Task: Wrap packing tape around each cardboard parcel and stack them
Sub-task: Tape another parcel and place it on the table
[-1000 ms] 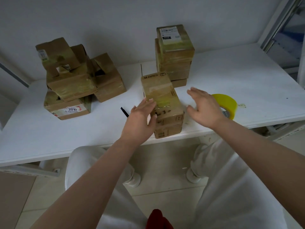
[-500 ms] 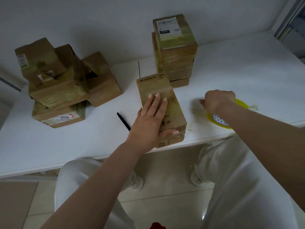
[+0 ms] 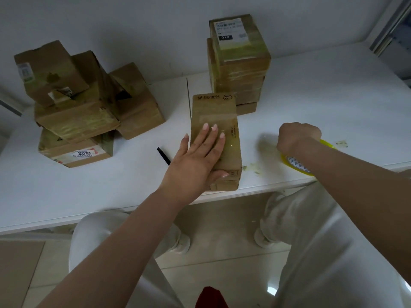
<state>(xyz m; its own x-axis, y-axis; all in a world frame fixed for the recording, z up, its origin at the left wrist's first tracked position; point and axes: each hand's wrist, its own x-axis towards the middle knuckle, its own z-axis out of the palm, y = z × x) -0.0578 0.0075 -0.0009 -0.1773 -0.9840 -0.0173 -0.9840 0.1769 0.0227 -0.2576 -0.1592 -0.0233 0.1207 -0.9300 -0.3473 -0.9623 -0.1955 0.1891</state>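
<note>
An SF Express cardboard parcel stands near the front edge of the white table, on top of a thinner box. My left hand lies flat on its top, fingers straight, thumb on the near side. To the right, my right hand is curled over the yellow packing tape roll, gripping it on the table. A neat stack of taped parcels stands behind. At the left lies a loose heap of cardboard parcels.
A black pen-like stick lies left of the front parcel. Tape scraps dot the table by the roll. The wall runs right behind the boxes. My legs in white trousers and the tiled floor show below the table edge.
My left hand went from the parcel's side onto its top and now lies flat there. My right hand moved right from beside the parcel and closed over the tape roll.
</note>
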